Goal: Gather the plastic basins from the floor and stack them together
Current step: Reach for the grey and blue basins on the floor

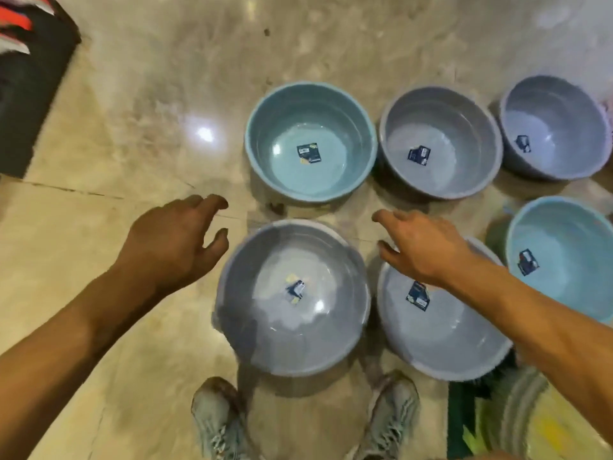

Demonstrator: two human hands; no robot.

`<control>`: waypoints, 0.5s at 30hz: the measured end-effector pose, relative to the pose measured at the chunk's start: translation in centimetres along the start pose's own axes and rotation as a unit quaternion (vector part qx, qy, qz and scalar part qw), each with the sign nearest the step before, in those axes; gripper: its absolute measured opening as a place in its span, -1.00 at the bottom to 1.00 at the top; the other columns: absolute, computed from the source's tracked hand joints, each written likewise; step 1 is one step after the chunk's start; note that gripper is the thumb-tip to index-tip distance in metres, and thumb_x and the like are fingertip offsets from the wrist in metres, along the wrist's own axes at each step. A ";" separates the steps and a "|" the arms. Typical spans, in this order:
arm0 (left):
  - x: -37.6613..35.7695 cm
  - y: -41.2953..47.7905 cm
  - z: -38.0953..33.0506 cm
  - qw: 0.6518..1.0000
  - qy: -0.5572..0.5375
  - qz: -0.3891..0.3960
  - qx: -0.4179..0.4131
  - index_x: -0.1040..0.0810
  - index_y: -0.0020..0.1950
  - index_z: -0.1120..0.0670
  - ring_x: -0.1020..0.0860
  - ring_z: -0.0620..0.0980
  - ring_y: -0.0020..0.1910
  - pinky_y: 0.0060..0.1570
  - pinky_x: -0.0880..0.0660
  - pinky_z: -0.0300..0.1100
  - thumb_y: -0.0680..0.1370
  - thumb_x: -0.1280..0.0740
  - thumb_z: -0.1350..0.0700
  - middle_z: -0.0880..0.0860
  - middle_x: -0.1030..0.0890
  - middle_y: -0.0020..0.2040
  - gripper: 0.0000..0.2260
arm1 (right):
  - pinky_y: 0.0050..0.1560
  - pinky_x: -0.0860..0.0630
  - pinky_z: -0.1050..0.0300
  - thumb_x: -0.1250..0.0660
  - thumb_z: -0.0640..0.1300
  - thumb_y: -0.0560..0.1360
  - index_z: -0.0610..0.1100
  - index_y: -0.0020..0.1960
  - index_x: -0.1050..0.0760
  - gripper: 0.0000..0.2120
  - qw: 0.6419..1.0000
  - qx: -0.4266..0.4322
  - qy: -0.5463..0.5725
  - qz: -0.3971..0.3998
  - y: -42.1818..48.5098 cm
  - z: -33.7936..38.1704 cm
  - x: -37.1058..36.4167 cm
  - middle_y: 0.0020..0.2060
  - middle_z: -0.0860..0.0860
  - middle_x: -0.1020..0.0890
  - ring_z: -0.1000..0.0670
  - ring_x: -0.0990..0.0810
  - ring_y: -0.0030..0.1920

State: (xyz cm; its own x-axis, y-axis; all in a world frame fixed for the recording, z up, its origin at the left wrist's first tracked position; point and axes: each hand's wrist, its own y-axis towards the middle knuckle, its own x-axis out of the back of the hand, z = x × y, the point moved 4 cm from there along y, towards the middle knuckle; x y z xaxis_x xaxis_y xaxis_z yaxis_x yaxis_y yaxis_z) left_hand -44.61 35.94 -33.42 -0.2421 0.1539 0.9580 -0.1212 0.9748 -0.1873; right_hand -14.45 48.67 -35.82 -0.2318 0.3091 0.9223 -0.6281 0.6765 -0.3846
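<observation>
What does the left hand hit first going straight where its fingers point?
Probably the teal basin, on its left wall. The left hand points that way over bare floor; its height is unclear, so it could clear the rim.

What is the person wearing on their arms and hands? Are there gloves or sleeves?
Nothing at all. The left hand and right hand have no gloves or rings that I can see. The left arm and right arm are bare to the picture's edge: no sleeves, watch or bracelets.
</observation>
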 end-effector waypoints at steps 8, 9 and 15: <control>-20.2 -3.2 6.7 1.000 -0.001 0.014 0.016 -0.36 0.42 -0.10 -0.66 0.05 -0.09 -0.33 -0.49 -0.14 0.54 -0.19 -0.21 -0.04 -0.66 0.05 -0.52 | -0.10 -0.41 -0.02 -0.15 0.24 0.54 0.01 0.54 -0.17 -0.36 0.993 0.118 -0.012 -0.027 5.1 -0.1 -19.5 -0.18 -0.03 -0.61 -0.14 -0.56 -0.17; -21.8 -3.6 7.5 0.999 0.004 0.018 0.027 -0.33 0.45 -0.12 -0.66 0.04 -0.10 -0.33 -0.53 -0.12 0.52 -0.11 -0.27 -0.06 -0.65 0.04 -0.48 | -0.06 -0.44 -0.04 -0.13 0.26 0.53 0.01 0.55 -0.14 -0.33 0.992 0.124 -0.002 -0.032 5.3 -0.3 -21.0 -0.20 -0.02 -0.59 -0.13 -0.55 -0.19; -29.5 -6.7 8.6 0.985 -0.117 0.041 0.118 0.01 0.50 -0.41 -0.59 -0.19 -0.35 -0.37 -0.56 -0.12 0.49 -0.14 -0.35 -0.24 -0.56 -0.05 -0.39 | 0.16 -0.45 -0.05 -0.07 0.28 0.53 0.09 0.60 0.11 -0.26 0.991 0.121 0.043 -0.025 6.6 -0.5 -27.5 -0.16 0.03 -0.58 -0.06 -0.54 -0.13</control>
State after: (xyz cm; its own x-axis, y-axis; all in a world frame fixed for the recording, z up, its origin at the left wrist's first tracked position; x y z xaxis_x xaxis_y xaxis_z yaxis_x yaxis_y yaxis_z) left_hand -44.91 23.50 -62.26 -0.4719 0.1615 0.8667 -0.3068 0.8916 -0.3332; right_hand -11.87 44.95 -63.71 -0.1389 0.3422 0.9293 -0.7988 0.5159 -0.3093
